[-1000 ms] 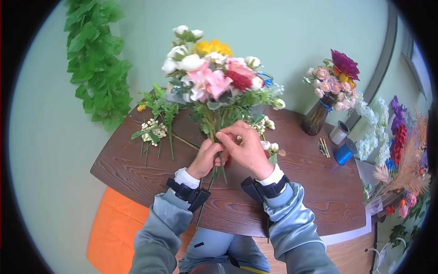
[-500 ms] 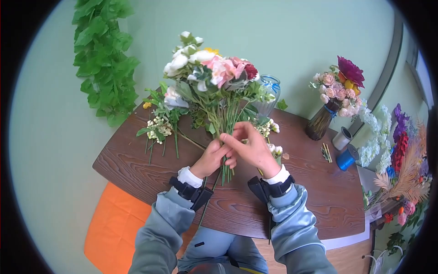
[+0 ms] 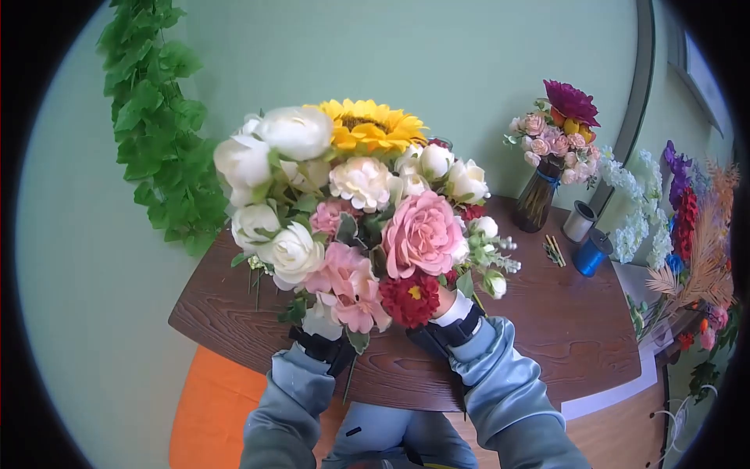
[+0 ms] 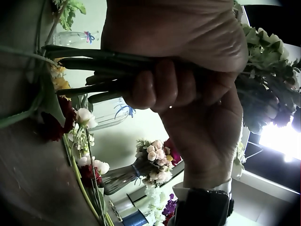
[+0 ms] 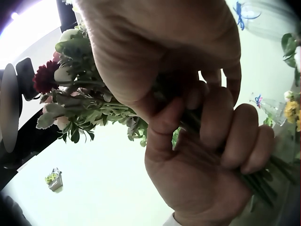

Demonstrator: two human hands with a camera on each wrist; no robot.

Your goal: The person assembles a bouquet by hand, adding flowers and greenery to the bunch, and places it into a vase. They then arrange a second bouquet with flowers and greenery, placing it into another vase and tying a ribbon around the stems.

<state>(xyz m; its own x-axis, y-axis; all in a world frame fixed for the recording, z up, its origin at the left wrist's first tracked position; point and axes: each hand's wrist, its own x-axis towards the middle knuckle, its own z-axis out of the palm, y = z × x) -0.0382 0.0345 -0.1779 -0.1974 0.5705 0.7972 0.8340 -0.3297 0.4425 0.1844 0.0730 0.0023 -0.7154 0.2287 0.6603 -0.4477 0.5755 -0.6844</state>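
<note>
A large bouquet of artificial flowers (image 3: 359, 184) is tipped toward the head camera, with a yellow sunflower (image 3: 379, 129), white blooms, a pink rose (image 3: 422, 234) and a dark red flower (image 3: 410, 301). Its blooms hide most of both hands in the head view. My left hand (image 5: 197, 174) wraps its fingers around the bundled green stems (image 4: 101, 54), whose lower ends stick out past the little finger. Higher up, close under the foliage, my right hand (image 4: 207, 136) holds the stems, its thumb and fingers right against the left hand.
On the brown table (image 3: 547, 336) stand a dark vase (image 3: 536, 199) of pink roses, a blue spool (image 3: 592, 254) and a silver spool (image 3: 580, 222). Loose white flowers (image 4: 87, 117) and a clear glass vase (image 4: 109, 113) with blue ribbon appear in the left wrist view.
The bouquet has tilted from upright toward me, so its blooms now face the head camera and cover the hands. Both hands have stayed at the stems.
</note>
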